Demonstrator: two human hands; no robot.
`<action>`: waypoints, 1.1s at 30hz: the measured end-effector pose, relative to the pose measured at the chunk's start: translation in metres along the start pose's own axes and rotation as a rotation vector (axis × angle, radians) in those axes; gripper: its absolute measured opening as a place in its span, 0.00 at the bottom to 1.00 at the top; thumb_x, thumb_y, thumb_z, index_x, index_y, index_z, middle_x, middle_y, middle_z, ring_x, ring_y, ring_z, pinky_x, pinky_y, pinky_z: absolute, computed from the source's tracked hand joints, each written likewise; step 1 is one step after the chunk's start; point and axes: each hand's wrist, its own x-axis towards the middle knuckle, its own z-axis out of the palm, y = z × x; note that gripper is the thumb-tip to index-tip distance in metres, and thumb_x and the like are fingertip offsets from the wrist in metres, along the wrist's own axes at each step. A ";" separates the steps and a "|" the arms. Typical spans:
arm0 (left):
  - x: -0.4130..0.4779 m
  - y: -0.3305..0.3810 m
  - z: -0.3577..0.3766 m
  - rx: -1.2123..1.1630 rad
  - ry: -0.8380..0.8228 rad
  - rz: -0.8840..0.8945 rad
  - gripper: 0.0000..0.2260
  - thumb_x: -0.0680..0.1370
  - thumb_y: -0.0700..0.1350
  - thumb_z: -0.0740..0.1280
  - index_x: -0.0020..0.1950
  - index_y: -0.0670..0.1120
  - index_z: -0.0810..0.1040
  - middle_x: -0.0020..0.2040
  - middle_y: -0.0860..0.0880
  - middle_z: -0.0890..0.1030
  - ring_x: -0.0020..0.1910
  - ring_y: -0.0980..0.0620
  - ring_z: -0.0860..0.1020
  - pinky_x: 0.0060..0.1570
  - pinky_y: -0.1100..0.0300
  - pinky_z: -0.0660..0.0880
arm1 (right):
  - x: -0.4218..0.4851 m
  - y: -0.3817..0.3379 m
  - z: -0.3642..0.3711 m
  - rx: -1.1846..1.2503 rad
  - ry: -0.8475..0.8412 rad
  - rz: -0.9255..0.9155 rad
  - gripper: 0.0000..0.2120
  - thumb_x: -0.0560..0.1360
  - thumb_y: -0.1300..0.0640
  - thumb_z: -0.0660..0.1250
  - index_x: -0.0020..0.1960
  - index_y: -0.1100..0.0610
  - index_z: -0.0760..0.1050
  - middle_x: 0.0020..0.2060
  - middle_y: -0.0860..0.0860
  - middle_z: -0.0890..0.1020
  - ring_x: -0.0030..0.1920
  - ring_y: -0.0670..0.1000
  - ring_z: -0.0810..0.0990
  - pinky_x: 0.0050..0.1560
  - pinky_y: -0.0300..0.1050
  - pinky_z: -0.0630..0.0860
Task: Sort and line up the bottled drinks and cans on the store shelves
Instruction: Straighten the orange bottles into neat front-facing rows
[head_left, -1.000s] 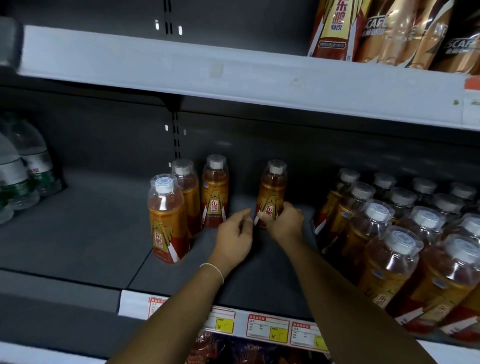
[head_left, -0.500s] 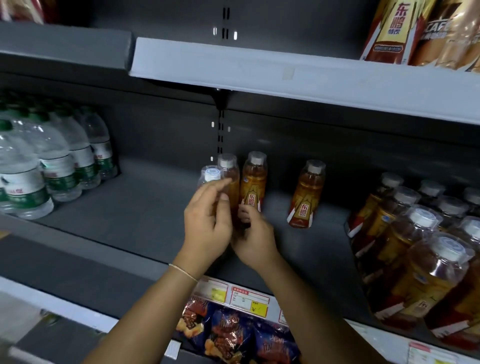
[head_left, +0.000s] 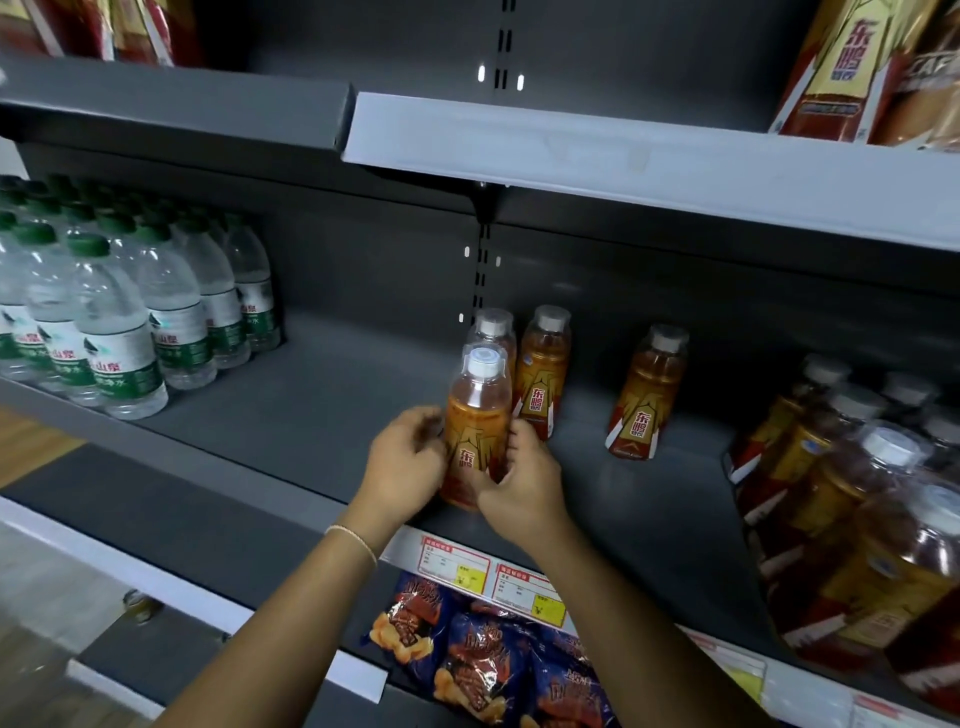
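An orange drink bottle (head_left: 477, 415) with a white cap and gold-red label stands at the front of the grey middle shelf (head_left: 311, 410). My left hand (head_left: 402, 460) grips its left side and my right hand (head_left: 522, 480) grips its lower right side. Right behind it stand two more of the same bottles, one (head_left: 496, 332) mostly hidden and one (head_left: 543, 369) beside it. A fourth bottle (head_left: 644, 395) stands alone to the right. A dense group of the same bottles (head_left: 852, 493) fills the shelf's right end.
Green-capped water bottles (head_left: 119, 322) crowd the left end of the shelf. Bare shelf lies between them and the orange bottles. The upper shelf edge (head_left: 623, 161) hangs overhead with large bottles (head_left: 841, 67) on it. Price tags (head_left: 488, 571) line the front rail; snack bags (head_left: 483, 660) lie below.
Both hands left the lone bottle on the right and moved left to the front bottle, which they now hold from both sides. The view swung left, showing more water bottles.
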 end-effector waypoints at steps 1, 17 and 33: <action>-0.001 -0.001 0.003 0.023 -0.104 -0.024 0.18 0.75 0.32 0.62 0.61 0.46 0.79 0.55 0.50 0.82 0.55 0.53 0.79 0.61 0.53 0.76 | -0.003 0.003 -0.006 -0.001 -0.014 0.004 0.33 0.67 0.55 0.78 0.69 0.48 0.68 0.62 0.50 0.79 0.61 0.51 0.79 0.62 0.55 0.78; -0.005 0.027 0.111 -0.201 -0.411 0.009 0.24 0.75 0.26 0.59 0.45 0.54 0.84 0.45 0.57 0.86 0.51 0.61 0.82 0.53 0.65 0.77 | -0.031 0.053 -0.102 0.058 0.221 0.143 0.41 0.66 0.51 0.80 0.74 0.46 0.64 0.66 0.47 0.76 0.64 0.46 0.77 0.66 0.53 0.75; 0.014 0.020 0.157 -0.210 -0.506 0.063 0.22 0.77 0.24 0.56 0.65 0.40 0.78 0.56 0.52 0.82 0.57 0.59 0.80 0.53 0.73 0.73 | 0.001 0.064 -0.127 -0.115 0.350 0.228 0.32 0.72 0.51 0.76 0.72 0.51 0.67 0.63 0.50 0.76 0.62 0.50 0.77 0.59 0.47 0.76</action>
